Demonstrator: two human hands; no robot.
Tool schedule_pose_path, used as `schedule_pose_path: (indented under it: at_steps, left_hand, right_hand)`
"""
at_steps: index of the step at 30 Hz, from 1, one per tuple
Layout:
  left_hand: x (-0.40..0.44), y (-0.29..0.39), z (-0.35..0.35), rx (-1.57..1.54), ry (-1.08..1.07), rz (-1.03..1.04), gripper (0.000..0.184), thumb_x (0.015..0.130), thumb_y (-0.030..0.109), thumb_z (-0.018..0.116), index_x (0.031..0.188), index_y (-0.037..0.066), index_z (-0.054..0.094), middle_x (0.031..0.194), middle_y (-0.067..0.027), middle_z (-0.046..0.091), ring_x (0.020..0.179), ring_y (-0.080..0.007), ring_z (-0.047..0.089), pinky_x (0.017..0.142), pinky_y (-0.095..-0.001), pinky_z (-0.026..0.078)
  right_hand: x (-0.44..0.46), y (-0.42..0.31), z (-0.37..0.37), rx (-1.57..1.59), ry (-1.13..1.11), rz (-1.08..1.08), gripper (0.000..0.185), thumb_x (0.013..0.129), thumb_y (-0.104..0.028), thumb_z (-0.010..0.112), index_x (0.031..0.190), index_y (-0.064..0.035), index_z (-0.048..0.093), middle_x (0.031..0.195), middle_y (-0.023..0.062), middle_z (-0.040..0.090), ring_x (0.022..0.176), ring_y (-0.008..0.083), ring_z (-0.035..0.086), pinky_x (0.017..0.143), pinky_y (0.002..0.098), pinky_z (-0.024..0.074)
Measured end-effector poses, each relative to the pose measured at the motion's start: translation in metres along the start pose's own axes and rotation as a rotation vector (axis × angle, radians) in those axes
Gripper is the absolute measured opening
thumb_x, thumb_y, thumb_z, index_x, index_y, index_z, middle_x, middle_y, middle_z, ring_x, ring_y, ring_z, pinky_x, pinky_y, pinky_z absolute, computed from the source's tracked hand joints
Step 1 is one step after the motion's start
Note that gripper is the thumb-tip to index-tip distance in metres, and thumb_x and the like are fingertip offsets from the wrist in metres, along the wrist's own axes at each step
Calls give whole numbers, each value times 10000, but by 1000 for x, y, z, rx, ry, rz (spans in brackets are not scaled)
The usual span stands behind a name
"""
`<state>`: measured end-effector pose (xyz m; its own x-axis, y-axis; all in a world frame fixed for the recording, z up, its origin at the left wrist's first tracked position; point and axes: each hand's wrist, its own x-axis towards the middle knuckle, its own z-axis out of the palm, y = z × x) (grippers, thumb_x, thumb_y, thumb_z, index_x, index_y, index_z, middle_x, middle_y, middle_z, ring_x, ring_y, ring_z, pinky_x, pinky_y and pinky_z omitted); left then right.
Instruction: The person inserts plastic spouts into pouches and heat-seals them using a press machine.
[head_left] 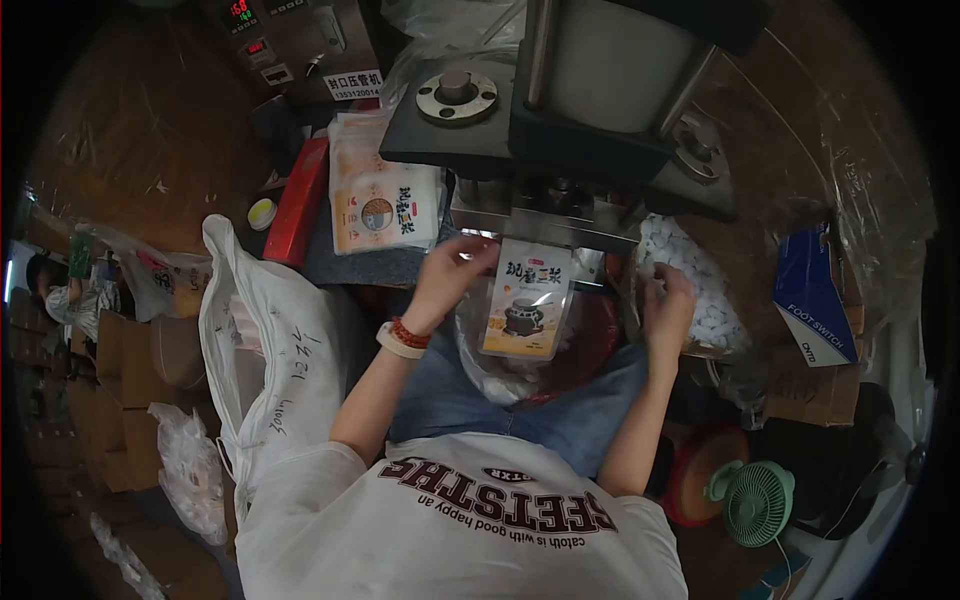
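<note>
Crooked pouch, close fingers: where this could go wrong

The printed pouch (525, 310) is upright before me, its top at the metal block (590, 225) of the machine and its lower end over the plastic-lined red basin (601, 345) in my lap. My left hand (448, 275) is beside its upper corner, fingers loosely bent and partly open; I can't tell if 2 of them pinch the edge. My right hand (668, 305) is half curled by the loose white pieces (690, 280), well apart from the pouch. Whether a small piece sits in those fingers, I can't tell.

My worst worry is that left hand: if the block moves while my fingertips are this near, they could get nipped. The display (240, 12) shows 168 in red; if that means heat, a touch could burn me too. With no right-hand support, the pouch could tilt, crease at the top or slip into the basin, should its upper edge be poorly seated. A careless right hand could knock white pieces loose. The pouch stack (385, 205) lies to my left, where a swinging elbow could make it slide.
</note>
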<state>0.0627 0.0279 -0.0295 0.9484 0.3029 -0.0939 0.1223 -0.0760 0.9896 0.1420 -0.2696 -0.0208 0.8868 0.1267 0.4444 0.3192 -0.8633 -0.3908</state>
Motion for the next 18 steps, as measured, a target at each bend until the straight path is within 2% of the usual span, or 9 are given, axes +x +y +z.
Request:
schedule_pose_path:
  at_steps: [1, 3, 4, 6, 8, 11, 15, 17, 18]
  left_hand:
    - [7, -10, -24, 409, 193, 161, 513, 834, 381, 704, 1198, 33, 606, 1168, -122, 637, 1073, -259, 605, 906, -379, 464]
    - [-3, 5, -50, 1342, 540, 483, 705, 804, 470, 695, 1357, 91, 478, 1362, -134, 502, 1302, -292, 438, 1059, -502, 311]
    - [-5, -9, -66, 1389, 390, 360, 791, 800, 527, 662, 1424, 129, 385, 1448, -93, 411, 1386, -254, 323, 1102, -566, 183]
    - [-24, -25, -84, 1308, 236, 406, 741, 798, 458, 678, 1406, 130, 410, 1444, -92, 419, 1373, -258, 343, 1100, -548, 213]
    - [-36, -27, -84, 1221, 73, 455, 694, 797, 388, 694, 1388, 131, 435, 1440, -91, 426, 1360, -261, 363, 1097, -529, 242]
    - [-56, -24, -82, 860, 121, 489, 457, 690, -15, 632, 1132, 96, 656, 1112, -75, 675, 1068, -276, 631, 901, -371, 504]
    - [-67, 7, -49, 777, 231, 646, 388, 672, -53, 606, 1023, 80, 699, 975, -70, 708, 968, -267, 675, 835, -346, 538]
    - [-72, 15, -36, 643, 118, 759, 398, 648, -59, 594, 1013, 63, 697, 1012, -87, 701, 1001, -251, 666, 861, -346, 530]
    - [-78, 28, -31, 649, 56, 770, 408, 630, -66, 581, 1006, 45, 693, 1022, -100, 700, 991, -255, 672, 841, -336, 542]
  right_hand:
    - [-2, -2, -3, 0, 1, 0, 199, 828, -104, 663, 1007, -23, 633, 973, 101, 652, 930, 269, 595, 819, 352, 461]
    - [-9, -10, -9, 565, 89, 323, 195, 844, -74, 682, 1015, -13, 613, 944, 71, 667, 880, 174, 618, 790, 281, 466]
    - [-14, -15, -12, 567, 87, 325, 195, 844, -74, 682, 1015, -13, 613, 944, 71, 667, 880, 174, 618, 790, 281, 466]
    - [-21, -31, -21, 1287, 71, 376, 233, 842, -23, 695, 1045, 1, 584, 969, 57, 664, 886, 123, 613, 797, 226, 455]
    - [-26, -54, -35, 1315, -4, 319, 257, 835, -3, 696, 1062, 4, 575, 988, 65, 661, 920, 130, 612, 821, 230, 456]
    - [-36, -88, -35, 1414, -198, 91, 274, 798, 34, 703, 1046, 7, 588, 1076, 102, 639, 1030, 163, 592, 898, 277, 454]
    - [-40, -121, -7, 1180, -267, -137, 246, 724, -7, 752, 947, -32, 653, 1148, 118, 604, 1075, 218, 581, 924, 328, 446]
    - [-42, -129, 6, 974, -298, -231, 226, 695, -44, 776, 898, -58, 677, 1198, 117, 573, 1114, 242, 557, 939, 338, 433]
    - [-43, -129, 6, 1134, -391, -169, 278, 642, -12, 799, 883, -27, 662, 1229, 123, 548, 1178, 241, 515, 978, 339, 404]
